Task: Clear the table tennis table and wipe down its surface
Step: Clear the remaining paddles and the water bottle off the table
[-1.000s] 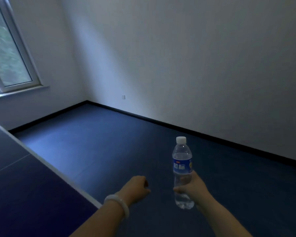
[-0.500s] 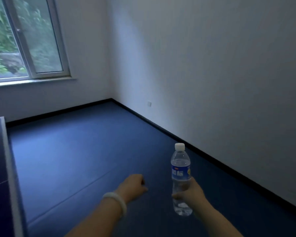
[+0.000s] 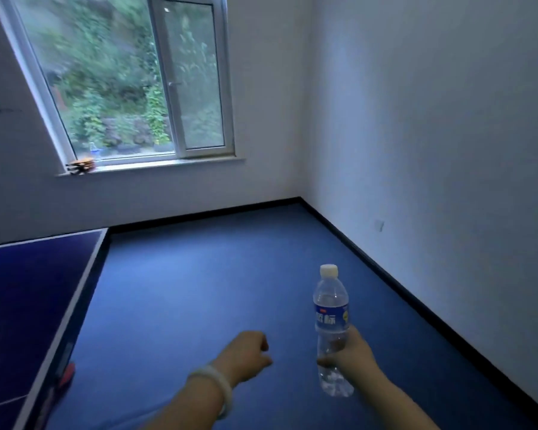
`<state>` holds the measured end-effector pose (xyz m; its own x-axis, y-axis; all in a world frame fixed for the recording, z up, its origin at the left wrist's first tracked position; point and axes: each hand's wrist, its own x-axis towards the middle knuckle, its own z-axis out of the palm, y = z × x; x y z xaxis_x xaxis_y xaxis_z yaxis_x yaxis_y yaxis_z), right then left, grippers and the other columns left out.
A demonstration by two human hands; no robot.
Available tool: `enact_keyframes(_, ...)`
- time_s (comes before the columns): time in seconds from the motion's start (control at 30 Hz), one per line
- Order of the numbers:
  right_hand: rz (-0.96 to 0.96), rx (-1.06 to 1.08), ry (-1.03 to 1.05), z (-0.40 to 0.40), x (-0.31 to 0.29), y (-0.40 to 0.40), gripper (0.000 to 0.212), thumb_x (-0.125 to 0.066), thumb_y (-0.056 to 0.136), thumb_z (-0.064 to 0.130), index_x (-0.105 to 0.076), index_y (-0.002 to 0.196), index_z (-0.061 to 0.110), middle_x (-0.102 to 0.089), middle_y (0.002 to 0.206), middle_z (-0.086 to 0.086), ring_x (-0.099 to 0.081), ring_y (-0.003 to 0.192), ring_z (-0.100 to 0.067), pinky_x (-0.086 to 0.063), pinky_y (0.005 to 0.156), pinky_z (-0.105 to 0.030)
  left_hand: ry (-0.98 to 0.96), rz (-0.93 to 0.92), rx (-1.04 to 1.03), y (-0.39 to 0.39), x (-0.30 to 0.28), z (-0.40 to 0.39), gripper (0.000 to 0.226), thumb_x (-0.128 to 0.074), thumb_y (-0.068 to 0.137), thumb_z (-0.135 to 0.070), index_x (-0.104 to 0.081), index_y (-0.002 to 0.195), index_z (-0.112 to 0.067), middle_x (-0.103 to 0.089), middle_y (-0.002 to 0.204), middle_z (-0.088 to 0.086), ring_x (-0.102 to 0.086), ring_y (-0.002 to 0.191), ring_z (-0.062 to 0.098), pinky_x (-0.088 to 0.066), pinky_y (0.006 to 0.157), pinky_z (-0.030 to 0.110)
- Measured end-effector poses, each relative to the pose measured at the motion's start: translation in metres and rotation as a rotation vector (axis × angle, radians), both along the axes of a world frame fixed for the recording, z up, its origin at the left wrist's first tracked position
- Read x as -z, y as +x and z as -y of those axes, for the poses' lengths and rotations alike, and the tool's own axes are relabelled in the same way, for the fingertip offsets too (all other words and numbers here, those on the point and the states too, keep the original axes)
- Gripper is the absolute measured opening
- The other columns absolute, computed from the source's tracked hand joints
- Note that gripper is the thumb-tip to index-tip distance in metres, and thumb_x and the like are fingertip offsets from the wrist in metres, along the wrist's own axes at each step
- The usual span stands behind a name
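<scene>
Bottle carry-off, clearing step.
I read right grip (image 3: 351, 355) clamped on clear plastic water bottle (image 3: 331, 318), off blue worktop (image 3: 28, 290); left grip (image 3: 246, 355) curled, empty. Next: set-down spot.

Plain white walls (image 3: 432, 125) meet at a corner, edged by a black skirting board (image 3: 385, 274); a smooth blue floor (image 3: 199, 290) fills the room; a white-framed window (image 3: 131, 79) shows green foliage outside; dim daylight falls on its pale sill (image 3: 168, 165), where small objects sit, too blurred to identify.
</scene>
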<state>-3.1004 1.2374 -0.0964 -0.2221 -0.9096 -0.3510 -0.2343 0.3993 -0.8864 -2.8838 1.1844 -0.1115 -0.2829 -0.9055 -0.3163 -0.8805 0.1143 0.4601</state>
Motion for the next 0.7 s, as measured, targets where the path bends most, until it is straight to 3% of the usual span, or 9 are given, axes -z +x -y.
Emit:
enact_keyframes(0.07, -0.016, -0.069, -0.010, 0.060, 0.002, 0.006, 0.041, -0.075, 0.073, -0.011, -0.053, 0.106, -0.003, -0.061, 0.090, -0.016, -0.058, 0.071, -0.017, -0.045, 0.049, -0.016, -0.005, -0.011, -0.081, 0.011, -0.003, 0.040, 0.033, -0.061, 0.091, -0.030, -0.061, 0.119, -0.012, -0.060, 0.125, 0.006, -0.055, 0.115, 0.019, -0.041, 0.090, 0.022)
enact_keyframes(0.17, -0.043, -0.179, -0.023, 0.144, 0.004, 0.034, 0.028, -0.074, 0.072, -0.013, -0.055, 0.089, -0.001, -0.060, 0.081, -0.019, -0.059, 0.074, -0.026, -0.049, 0.065, -0.038, 0.019, 0.000, -0.177, 0.038, -0.004, 0.092, 0.034, -0.061, 0.091, -0.030, -0.060, 0.119, -0.011, -0.060, 0.126, 0.007, -0.054, 0.115, 0.019, -0.041, 0.089, 0.022)
enact_keyframes(0.23, -0.034, -0.218, -0.030, 0.197, 0.008, 0.061, 0.029, -0.073, 0.072, -0.013, -0.055, 0.089, 0.001, -0.059, 0.082, -0.019, -0.058, 0.075, -0.026, -0.048, 0.065, -0.035, 0.031, 0.010, -0.236, 0.062, -0.001, 0.129, 0.035, -0.060, 0.092, -0.031, -0.059, 0.120, -0.010, -0.058, 0.127, 0.008, -0.053, 0.116, 0.019, -0.041, 0.090, 0.022)
enact_keyframes(0.33, 0.035, -0.266, -0.058, 0.283, 0.012, 0.110, 0.046, -0.077, 0.071, -0.009, -0.050, 0.105, 0.006, -0.054, 0.093, -0.011, -0.056, 0.087, -0.025, -0.046, 0.069, -0.029, 0.043, 0.017, -0.319, 0.106, 0.002, 0.200, 0.036, -0.060, 0.092, -0.033, -0.058, 0.121, -0.012, -0.057, 0.127, 0.006, -0.054, 0.116, 0.019, -0.041, 0.092, 0.023)
enact_keyframes(0.43, -0.007, -0.330, -0.091, 0.369, 0.015, 0.160, 0.043, -0.078, 0.070, -0.005, -0.049, 0.101, 0.002, -0.055, 0.090, -0.013, -0.058, 0.085, -0.028, -0.049, 0.074, -0.042, 0.022, 0.032, -0.369, 0.155, 0.003, 0.276, 0.033, -0.061, 0.092, -0.033, -0.059, 0.118, -0.012, -0.058, 0.125, 0.005, -0.055, 0.112, 0.019, -0.043, 0.090, 0.024)
enact_keyframes(0.53, -0.045, -0.344, -0.089, 0.450, 0.014, 0.206, 0.047, -0.083, 0.070, 0.000, -0.053, 0.106, -0.001, -0.062, 0.101, -0.014, -0.062, 0.098, -0.030, -0.047, 0.075, -0.032, 0.007, 0.011, -0.397, 0.202, -0.001, 0.353, 0.033, -0.061, 0.092, -0.034, -0.059, 0.117, -0.013, -0.057, 0.123, 0.004, -0.056, 0.106, 0.018, -0.044, 0.086, 0.024)
enact_keyframes(0.63, -0.019, -0.386, -0.079, 0.522, 0.013, 0.243, 0.043, -0.083, 0.071, 0.003, -0.050, 0.095, 0.012, -0.055, 0.089, -0.003, -0.056, 0.082, -0.016, -0.041, 0.064, -0.024, -0.009, -0.003, -0.420, 0.240, -0.007, 0.428, 0.032, -0.061, 0.093, -0.034, -0.058, 0.117, -0.013, -0.056, 0.123, 0.004, -0.056, 0.101, 0.017, -0.044, 0.080, 0.023)
enact_keyframes(0.7, -0.013, -0.367, -0.072, 0.567, 0.014, 0.261, 0.045, -0.083, 0.070, 0.002, -0.048, 0.096, 0.013, -0.053, 0.090, -0.003, -0.055, 0.082, -0.017, -0.042, 0.066, -0.025, 0.001, -0.007, -0.427, 0.257, -0.007, 0.476, 0.032, -0.061, 0.093, -0.034, -0.058, 0.117, -0.012, -0.056, 0.122, 0.005, -0.056, 0.107, 0.019, -0.043, 0.084, 0.024)
